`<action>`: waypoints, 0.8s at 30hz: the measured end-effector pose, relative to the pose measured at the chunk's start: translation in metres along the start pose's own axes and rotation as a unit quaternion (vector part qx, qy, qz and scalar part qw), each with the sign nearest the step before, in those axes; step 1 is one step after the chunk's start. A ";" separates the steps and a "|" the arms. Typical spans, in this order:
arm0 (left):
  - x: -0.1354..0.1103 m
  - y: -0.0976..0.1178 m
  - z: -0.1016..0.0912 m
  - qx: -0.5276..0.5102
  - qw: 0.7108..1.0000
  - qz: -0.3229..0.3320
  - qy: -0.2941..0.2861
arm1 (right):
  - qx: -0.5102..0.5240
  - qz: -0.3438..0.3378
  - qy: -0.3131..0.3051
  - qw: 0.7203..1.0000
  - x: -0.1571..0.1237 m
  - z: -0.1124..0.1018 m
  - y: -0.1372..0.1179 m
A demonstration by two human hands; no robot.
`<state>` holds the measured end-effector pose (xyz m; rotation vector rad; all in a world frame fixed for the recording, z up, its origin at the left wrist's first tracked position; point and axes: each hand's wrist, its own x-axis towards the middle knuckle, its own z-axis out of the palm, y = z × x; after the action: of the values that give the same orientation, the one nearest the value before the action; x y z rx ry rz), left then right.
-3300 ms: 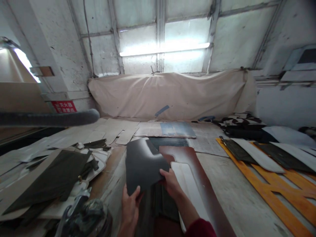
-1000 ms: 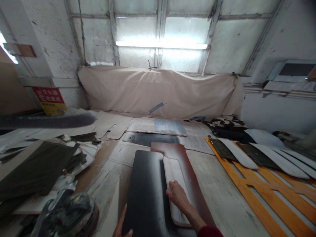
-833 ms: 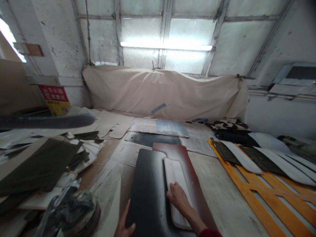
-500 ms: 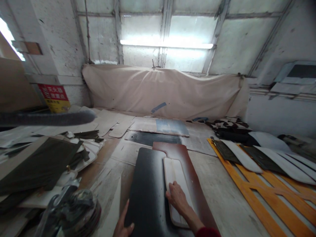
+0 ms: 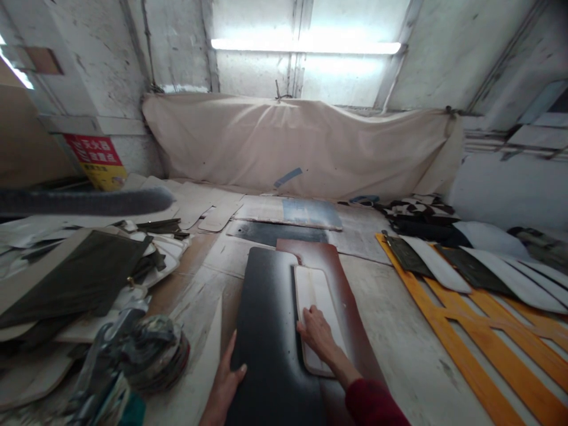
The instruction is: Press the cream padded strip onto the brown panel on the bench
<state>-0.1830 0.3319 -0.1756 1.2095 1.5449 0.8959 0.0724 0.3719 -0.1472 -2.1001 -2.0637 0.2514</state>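
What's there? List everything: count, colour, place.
Black board: 1, black, front centre
White panel: 1, white, centre
Brown board: 1, red-brown, centre
Tool: 1, grey, front left
Pieces: many, green and pale, left
Rack: 1, orange, right
Strips: several, green and white, on rack
Cloth heap: 1, mostly dark, back right
Sheet: 1, beige, back
Tape: 1, blue, on sheet
Window: 1, pale, back
Lamp: 1, white, above sheet
Sign: 1, red and yellow, left
Bar: 1, grey, left
Table: 1, grey, beneath
Left hand: 1, bare, on black board
Right hand: 1, bare, on white panel
Sleeve: 1, red, right arm
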 end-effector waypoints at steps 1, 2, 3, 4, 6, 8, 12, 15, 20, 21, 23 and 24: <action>0.000 0.000 -0.001 0.006 1.000 0.005 -0.008 | 0.001 0.000 0.001 1.000 -0.001 0.000 0.000; 0.000 -0.001 -0.003 0.012 1.000 0.014 -0.015 | 0.003 0.000 0.002 1.000 -0.001 0.000 -0.001; 0.000 -0.002 -0.004 0.017 0.999 0.025 -0.023 | 0.004 0.001 0.004 1.000 -0.001 0.001 -0.001; 0.001 -0.004 -0.005 0.020 0.999 0.035 -0.029 | 0.006 0.002 0.004 1.000 -0.001 0.001 0.000; 0.003 -0.007 -0.008 0.019 0.998 0.053 -0.038 | 0.008 0.003 0.006 1.000 -0.001 0.003 0.000; 0.006 -0.010 -0.010 0.013 0.997 0.063 -0.039 | 0.009 0.004 0.008 1.000 -0.002 0.005 0.001; 0.008 -0.010 -0.010 0.024 0.998 0.056 -0.035 | 0.014 0.010 0.014 1.000 -0.005 0.007 0.001; 0.008 -0.006 -0.008 0.046 0.996 0.069 -0.040 | 0.023 0.018 0.019 0.999 -0.006 0.009 -0.001; 0.013 0.007 -0.006 0.083 0.993 0.062 -0.062 | 0.036 0.018 0.023 0.999 -0.009 0.013 -0.004; 0.014 0.010 -0.006 0.094 0.992 0.057 -0.061 | 0.043 0.011 0.024 0.999 -0.011 0.013 -0.002; 0.015 0.015 -0.005 0.115 0.991 0.048 -0.055 | 0.065 -0.014 0.027 0.997 -0.017 0.010 0.006; 0.015 0.017 -0.004 0.124 0.990 0.039 -0.049 | 0.078 -0.026 0.030 0.996 -0.022 0.007 0.013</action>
<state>-0.1833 0.3501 -0.1623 1.4776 1.5711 0.6983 0.0828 0.3499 -0.1569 -1.9375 -1.9931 0.3263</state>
